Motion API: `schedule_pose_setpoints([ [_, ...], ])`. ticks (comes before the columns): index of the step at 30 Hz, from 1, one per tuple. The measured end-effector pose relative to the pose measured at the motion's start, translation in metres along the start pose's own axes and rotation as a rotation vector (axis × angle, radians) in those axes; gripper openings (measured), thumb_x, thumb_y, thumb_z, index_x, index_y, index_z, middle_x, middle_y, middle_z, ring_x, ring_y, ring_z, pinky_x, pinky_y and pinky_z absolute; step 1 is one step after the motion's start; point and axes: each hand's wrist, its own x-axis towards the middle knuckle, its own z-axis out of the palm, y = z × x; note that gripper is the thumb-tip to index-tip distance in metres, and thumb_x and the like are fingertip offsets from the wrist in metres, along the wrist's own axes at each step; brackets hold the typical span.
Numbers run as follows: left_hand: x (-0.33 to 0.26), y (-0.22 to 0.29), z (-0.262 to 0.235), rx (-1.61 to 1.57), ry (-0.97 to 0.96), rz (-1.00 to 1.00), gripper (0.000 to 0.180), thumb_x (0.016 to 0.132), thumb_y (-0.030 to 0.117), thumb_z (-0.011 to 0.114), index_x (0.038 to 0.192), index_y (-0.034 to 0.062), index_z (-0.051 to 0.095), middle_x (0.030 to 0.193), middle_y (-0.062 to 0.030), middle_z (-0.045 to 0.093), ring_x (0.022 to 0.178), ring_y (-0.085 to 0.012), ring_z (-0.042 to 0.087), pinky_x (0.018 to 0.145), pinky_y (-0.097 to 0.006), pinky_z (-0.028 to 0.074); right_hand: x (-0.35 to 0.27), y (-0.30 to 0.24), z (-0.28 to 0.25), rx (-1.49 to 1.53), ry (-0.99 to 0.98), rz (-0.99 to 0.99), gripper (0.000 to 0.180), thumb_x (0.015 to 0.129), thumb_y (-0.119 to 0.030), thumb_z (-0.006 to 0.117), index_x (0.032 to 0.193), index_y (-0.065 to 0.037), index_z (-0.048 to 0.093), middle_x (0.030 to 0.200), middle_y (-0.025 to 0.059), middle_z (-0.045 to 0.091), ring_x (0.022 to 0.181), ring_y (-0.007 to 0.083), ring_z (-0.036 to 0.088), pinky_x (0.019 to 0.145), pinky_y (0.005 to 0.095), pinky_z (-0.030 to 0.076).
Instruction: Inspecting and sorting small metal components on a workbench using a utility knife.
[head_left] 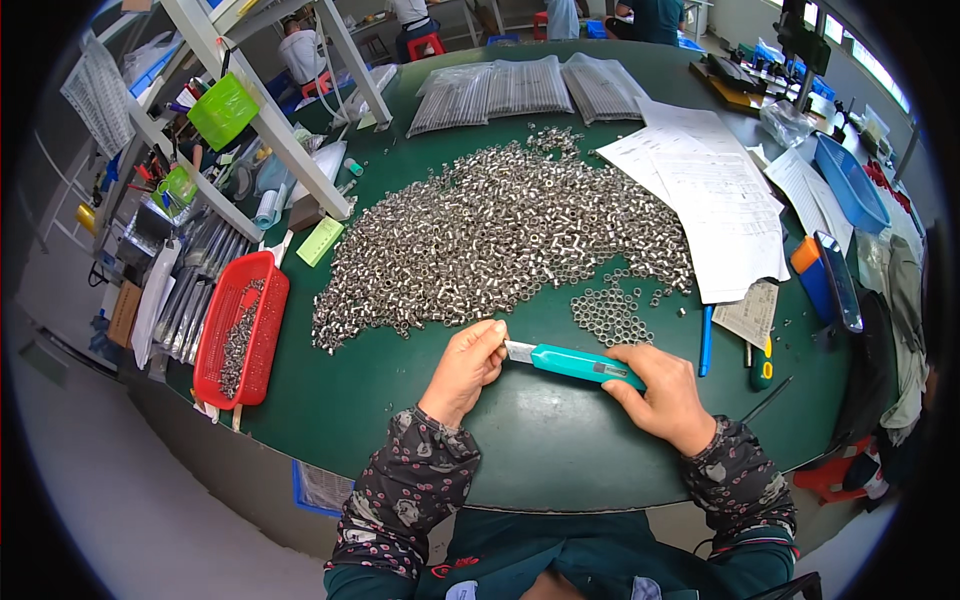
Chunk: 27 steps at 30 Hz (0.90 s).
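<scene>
My right hand (662, 394) is closed round the handle end of a teal utility knife (570, 362), whose blade (519, 351) points left. The tip of that blade reaches the fingertips of my left hand (468, 368), pinched together; whatever they hold is too small to tell. Beyond both hands spreads a big heap of small silvery metal rings (500, 230) on the dark green table (560, 440). A smaller single layer of rings (610, 318) lies just past the knife.
Left of the heap stands a red plastic basket (270, 330) with more small metal parts. Bagged rods (530, 90) lie at the back. Paper sheets (715, 200), a blue pen (706, 340), a phone (838, 280) and a blue tray (850, 185) are on the right. Shelf posts (290, 120) rise at left.
</scene>
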Motion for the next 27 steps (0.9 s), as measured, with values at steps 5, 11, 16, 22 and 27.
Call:
schedule_pose_setpoints([
  [5, -0.001, 0.002, 0.000, -0.041, -0.032, -0.042, 0.026, 0.091, 0.026, 0.047, 0.070, 0.0091, 0.047, 0.057, 0.0038, 0.043, 0.043, -0.0019, 0.029, 0.037, -0.018, 0.020, 0.000, -0.001, -0.002, -0.004, -0.008, -0.013, 0.025, 0.073, -0.017, 0.064, 0.095, -0.006, 0.058, 0.074, 0.0100, 0.057, 0.063, 0.0276, 0.056, 0.055, 0.0354, 0.044],
  [11, -0.005, 0.007, 0.006, -0.125, -0.006, -0.108, 0.032, 0.092, 0.028, 0.044, 0.067, 0.0080, 0.043, 0.055, 0.0034, 0.036, 0.042, -0.0034, 0.026, 0.037, -0.018, 0.020, 0.002, 0.000, -0.006, -0.074, -0.057, -0.057, 0.026, 0.073, -0.017, 0.065, 0.095, -0.004, 0.058, 0.076, 0.0111, 0.059, 0.066, 0.0282, 0.058, 0.057, 0.0348, 0.045],
  [16, -0.002, 0.001, -0.004, -0.174, -0.124, -0.072, 0.035, 0.092, 0.031, 0.043, 0.066, 0.0081, 0.042, 0.054, 0.0038, 0.033, 0.042, -0.0033, 0.026, 0.036, -0.017, 0.020, 0.001, 0.006, -0.005, 0.198, 0.000, 0.079, 0.026, 0.074, -0.017, 0.065, 0.095, -0.003, 0.059, 0.087, 0.0146, 0.061, 0.076, 0.0311, 0.060, 0.066, 0.0342, 0.048],
  [22, -0.005, 0.004, 0.005, -0.159, -0.033, -0.111, 0.036, 0.091, 0.032, 0.045, 0.065, 0.0083, 0.042, 0.053, 0.0053, 0.032, 0.042, -0.0030, 0.028, 0.035, -0.017, 0.021, 0.000, 0.004, -0.004, 0.259, -0.155, 0.101, 0.025, 0.075, -0.020, 0.063, 0.094, -0.003, 0.059, 0.085, 0.0145, 0.061, 0.075, 0.0313, 0.060, 0.065, 0.0358, 0.047],
  [27, -0.007, 0.005, 0.003, -0.114, -0.087, -0.155, 0.033, 0.091, 0.030, 0.046, 0.067, 0.0075, 0.043, 0.052, 0.0062, 0.029, 0.043, -0.0029, 0.028, 0.035, -0.017, 0.021, 0.005, 0.006, -0.009, 0.294, -0.276, 0.185, 0.024, 0.076, -0.022, 0.061, 0.092, -0.004, 0.060, 0.084, 0.0131, 0.061, 0.076, 0.0306, 0.060, 0.066, 0.0360, 0.047],
])
